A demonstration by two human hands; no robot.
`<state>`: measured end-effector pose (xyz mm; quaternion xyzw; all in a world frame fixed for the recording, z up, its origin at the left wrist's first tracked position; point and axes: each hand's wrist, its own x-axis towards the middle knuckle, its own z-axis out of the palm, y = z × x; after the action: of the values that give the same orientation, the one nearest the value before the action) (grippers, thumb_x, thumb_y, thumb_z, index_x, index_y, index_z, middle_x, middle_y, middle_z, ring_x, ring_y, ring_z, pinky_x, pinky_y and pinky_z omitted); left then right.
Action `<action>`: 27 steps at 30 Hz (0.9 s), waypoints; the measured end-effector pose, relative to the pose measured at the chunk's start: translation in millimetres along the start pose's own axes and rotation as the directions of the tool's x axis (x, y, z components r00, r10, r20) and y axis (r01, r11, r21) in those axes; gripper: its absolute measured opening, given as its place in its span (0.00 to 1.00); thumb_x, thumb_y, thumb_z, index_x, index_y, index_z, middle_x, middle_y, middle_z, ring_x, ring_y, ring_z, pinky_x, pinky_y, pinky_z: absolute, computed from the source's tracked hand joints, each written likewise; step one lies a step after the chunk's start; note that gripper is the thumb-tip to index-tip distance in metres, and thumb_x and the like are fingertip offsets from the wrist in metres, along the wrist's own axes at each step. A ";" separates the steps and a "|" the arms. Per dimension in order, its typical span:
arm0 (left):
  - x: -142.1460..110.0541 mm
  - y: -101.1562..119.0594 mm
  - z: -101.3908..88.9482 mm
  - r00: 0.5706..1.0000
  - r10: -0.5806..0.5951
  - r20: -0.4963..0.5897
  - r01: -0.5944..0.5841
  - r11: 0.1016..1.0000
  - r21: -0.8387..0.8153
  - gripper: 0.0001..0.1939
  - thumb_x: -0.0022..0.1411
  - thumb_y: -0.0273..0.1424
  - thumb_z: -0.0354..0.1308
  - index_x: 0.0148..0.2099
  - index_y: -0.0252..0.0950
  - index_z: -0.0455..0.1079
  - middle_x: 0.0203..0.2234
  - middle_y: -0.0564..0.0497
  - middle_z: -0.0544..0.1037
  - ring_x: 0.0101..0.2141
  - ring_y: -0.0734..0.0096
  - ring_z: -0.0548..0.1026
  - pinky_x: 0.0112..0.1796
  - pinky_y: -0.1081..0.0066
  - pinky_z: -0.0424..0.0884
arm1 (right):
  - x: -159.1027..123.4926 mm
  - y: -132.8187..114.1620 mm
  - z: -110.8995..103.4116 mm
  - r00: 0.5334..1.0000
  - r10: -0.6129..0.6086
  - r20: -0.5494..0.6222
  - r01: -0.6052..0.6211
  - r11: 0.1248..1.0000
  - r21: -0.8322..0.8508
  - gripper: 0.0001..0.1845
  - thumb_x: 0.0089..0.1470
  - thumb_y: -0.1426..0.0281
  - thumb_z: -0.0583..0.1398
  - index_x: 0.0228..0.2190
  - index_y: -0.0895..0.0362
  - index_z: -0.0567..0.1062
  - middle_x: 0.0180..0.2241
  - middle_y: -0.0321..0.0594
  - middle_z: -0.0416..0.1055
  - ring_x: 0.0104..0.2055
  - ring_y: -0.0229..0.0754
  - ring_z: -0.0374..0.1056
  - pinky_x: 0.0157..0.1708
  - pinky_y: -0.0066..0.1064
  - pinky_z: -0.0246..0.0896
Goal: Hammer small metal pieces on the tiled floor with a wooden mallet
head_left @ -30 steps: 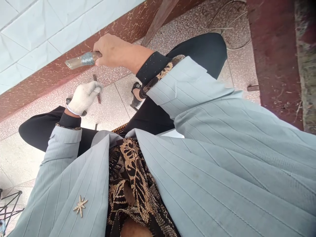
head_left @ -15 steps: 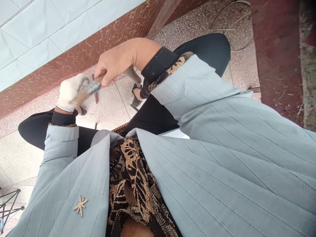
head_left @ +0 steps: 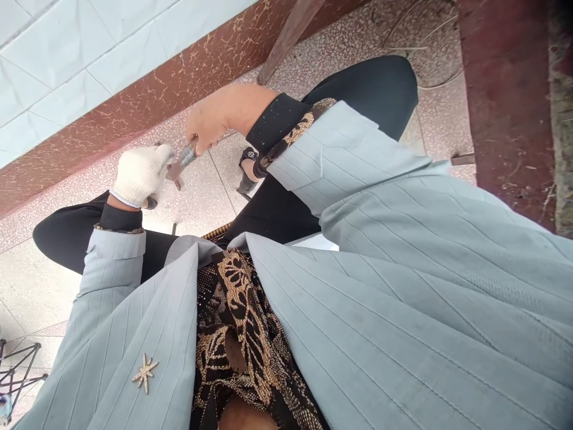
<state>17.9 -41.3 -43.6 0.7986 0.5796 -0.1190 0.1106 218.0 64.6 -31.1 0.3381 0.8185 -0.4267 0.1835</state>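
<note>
My right hand [head_left: 208, 124] is bare and closed around one end of a short wire-wrapped tool [head_left: 188, 156]. Silvery wire is coiled round the tool's middle, and its far end is brownish and slightly blurred. That end points down and left, close to the fingertips of my left hand [head_left: 139, 174]. A white knitted glove covers the left hand, whose fingers are curled together; what they hold, if anything, is hidden. Both hands are above the floor, beyond my crossed or spread black-trousered legs [head_left: 286, 206].
A tiled wall [head_left: 129, 42] with a red-brown marbled base [head_left: 147, 98] runs along the far side. A wooden post [head_left: 289, 42] slants near it. Pale cable [head_left: 441, 86] lies on the speckled floor [head_left: 201, 197]. A black folding frame [head_left: 20, 370] stands at lower left.
The tool's brown end, earlier across the gloved hand near its wrist, is now by the glove's fingertips. My right hand has shifted slightly right, and my left hand a little right too.
</note>
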 end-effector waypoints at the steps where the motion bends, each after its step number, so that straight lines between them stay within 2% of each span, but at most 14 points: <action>1: 0.5 -0.1 -0.2 1.000 -0.001 0.016 0.001 1.000 0.013 0.15 0.74 0.37 0.51 0.51 0.42 0.78 0.40 0.43 0.84 0.42 0.50 0.81 0.41 0.56 0.69 | -0.5 -2.3 0.6 0.994 0.017 0.105 -0.013 0.999 -0.042 0.04 0.62 0.81 0.69 0.33 0.69 0.84 0.21 0.32 0.69 0.29 0.35 0.66 0.42 0.28 0.58; 4: 3.6 -3.7 2.8 1.000 -0.014 0.024 0.015 1.000 -0.024 0.15 0.75 0.37 0.51 0.52 0.42 0.79 0.42 0.43 0.85 0.44 0.48 0.83 0.44 0.55 0.72 | -5.2 -8.2 -2.0 0.964 0.031 0.263 0.006 0.990 -0.139 0.08 0.69 0.78 0.66 0.45 0.69 0.86 0.23 0.31 0.73 0.26 0.31 0.65 0.38 0.26 0.57; 8: 8.8 -14.9 15.1 0.999 -0.040 -0.010 0.037 0.982 -0.187 0.17 0.76 0.41 0.52 0.55 0.42 0.79 0.43 0.46 0.86 0.47 0.52 0.84 0.48 0.59 0.74 | -17.2 -6.1 -13.5 0.959 -0.160 0.234 0.181 0.981 -0.073 0.07 0.70 0.77 0.66 0.45 0.69 0.85 0.25 0.30 0.74 0.27 0.30 0.68 0.37 0.26 0.57; 10: 10.0 -19.1 21.5 0.998 -0.055 -0.037 0.042 0.955 -0.293 0.22 0.78 0.47 0.49 0.57 0.40 0.79 0.45 0.47 0.86 0.48 0.55 0.83 0.50 0.60 0.75 | -24.3 -2.5 -17.7 0.957 -0.271 0.104 0.268 0.963 0.042 0.07 0.70 0.79 0.65 0.40 0.68 0.84 0.24 0.30 0.73 0.26 0.29 0.67 0.37 0.25 0.58; 13: 9.9 -19.4 26.4 0.990 -0.068 -0.122 0.010 0.907 -0.422 0.27 0.79 0.48 0.43 0.57 0.38 0.78 0.51 0.46 0.86 0.52 0.58 0.82 0.56 0.57 0.74 | -28.7 0.3 -16.7 0.924 -0.309 -0.224 0.367 0.880 0.301 0.11 0.69 0.80 0.62 0.33 0.67 0.80 0.24 0.31 0.72 0.25 0.27 0.65 0.32 0.22 0.59; 15: 9.6 -16.4 27.0 0.988 -0.047 -0.147 -0.026 0.887 -0.460 0.25 0.78 0.45 0.44 0.57 0.39 0.78 0.52 0.47 0.86 0.53 0.58 0.82 0.57 0.55 0.74 | -25.2 -0.8 -12.9 0.891 -0.233 -0.390 0.419 0.753 0.507 0.13 0.71 0.79 0.60 0.31 0.67 0.77 0.24 0.33 0.72 0.23 0.28 0.64 0.27 0.22 0.59; 17: 9.7 -12.4 27.0 0.992 -0.020 -0.128 -0.044 0.881 -0.470 0.22 0.76 0.45 0.46 0.56 0.43 0.78 0.51 0.48 0.87 0.51 0.56 0.83 0.56 0.55 0.75 | -18.6 -3.6 -9.3 0.883 -0.112 -0.456 0.411 0.652 0.636 0.15 0.72 0.80 0.58 0.30 0.66 0.74 0.24 0.35 0.71 0.21 0.29 0.63 0.23 0.22 0.58; 18: 9.8 -10.4 27.1 0.993 -0.009 -0.115 -0.046 0.884 -0.465 0.21 0.76 0.45 0.47 0.54 0.45 0.78 0.50 0.48 0.87 0.51 0.54 0.83 0.55 0.54 0.75 | -15.2 -5.1 -8.2 0.883 -0.047 -0.467 0.382 0.650 0.657 0.15 0.73 0.79 0.58 0.31 0.65 0.73 0.25 0.35 0.70 0.21 0.29 0.62 0.22 0.22 0.57; 19: 9.8 -8.6 27.1 0.995 0.003 -0.100 -0.049 0.887 -0.459 0.19 0.75 0.45 0.48 0.53 0.46 0.78 0.48 0.48 0.87 0.50 0.53 0.83 0.54 0.54 0.76 | -12.1 -6.4 -7.4 0.882 0.011 -0.470 0.334 0.690 0.642 0.13 0.73 0.78 0.59 0.32 0.65 0.73 0.25 0.35 0.70 0.22 0.29 0.62 0.22 0.22 0.57; 20: 9.7 -7.0 26.9 0.996 0.011 -0.092 -0.052 0.888 -0.457 0.18 0.75 0.44 0.48 0.51 0.47 0.78 0.46 0.48 0.87 0.49 0.52 0.84 0.52 0.54 0.76 | -9.3 -7.4 -6.7 0.878 0.056 -0.475 0.261 0.777 0.573 0.11 0.73 0.77 0.60 0.34 0.66 0.74 0.28 0.37 0.72 0.25 0.29 0.64 0.24 0.21 0.59; 22: 8.9 -4.4 25.7 0.996 0.016 -0.088 -0.054 0.889 -0.455 0.16 0.75 0.43 0.49 0.49 0.48 0.78 0.44 0.48 0.87 0.47 0.51 0.84 0.51 0.54 0.77 | -4.7 -8.3 -4.6 0.873 0.095 -0.479 0.064 0.950 0.305 0.08 0.71 0.74 0.63 0.38 0.67 0.76 0.36 0.45 0.77 0.36 0.35 0.73 0.38 0.25 0.69; 23: 8.4 -3.7 24.5 0.996 0.012 -0.083 -0.048 0.893 -0.447 0.16 0.75 0.43 0.49 0.48 0.48 0.78 0.43 0.47 0.87 0.47 0.50 0.84 0.50 0.54 0.76 | -2.6 -8.3 -2.7 0.880 0.092 -0.467 -0.022 0.988 0.153 0.07 0.70 0.74 0.64 0.39 0.68 0.76 0.41 0.50 0.78 0.44 0.42 0.76 0.47 0.32 0.72; 25: 7.1 -3.8 21.0 0.998 -0.006 -0.066 -0.022 0.914 -0.404 0.15 0.75 0.42 0.50 0.47 0.47 0.78 0.41 0.47 0.86 0.47 0.50 0.84 0.50 0.54 0.76 | 1.9 -7.2 2.7 0.910 0.065 -0.409 -0.094 0.994 -0.050 0.05 0.64 0.79 0.66 0.36 0.70 0.77 0.45 0.58 0.78 0.57 0.58 0.75 0.62 0.50 0.67; 27: 5.7 -6.4 16.9 0.999 -0.017 -0.048 0.001 0.944 -0.330 0.15 0.75 0.41 0.50 0.47 0.46 0.78 0.40 0.47 0.86 0.46 0.51 0.83 0.49 0.56 0.75 | 5.9 -5.0 8.2 0.956 0.006 -0.294 -0.026 0.998 -0.061 0.07 0.57 0.85 0.68 0.29 0.70 0.76 0.37 0.54 0.77 0.58 0.65 0.74 0.65 0.59 0.61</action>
<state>12.5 -39.5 -61.7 0.7688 0.5975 -0.0008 0.2277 210.4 58.1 -36.4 0.3982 0.8473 -0.3436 0.0740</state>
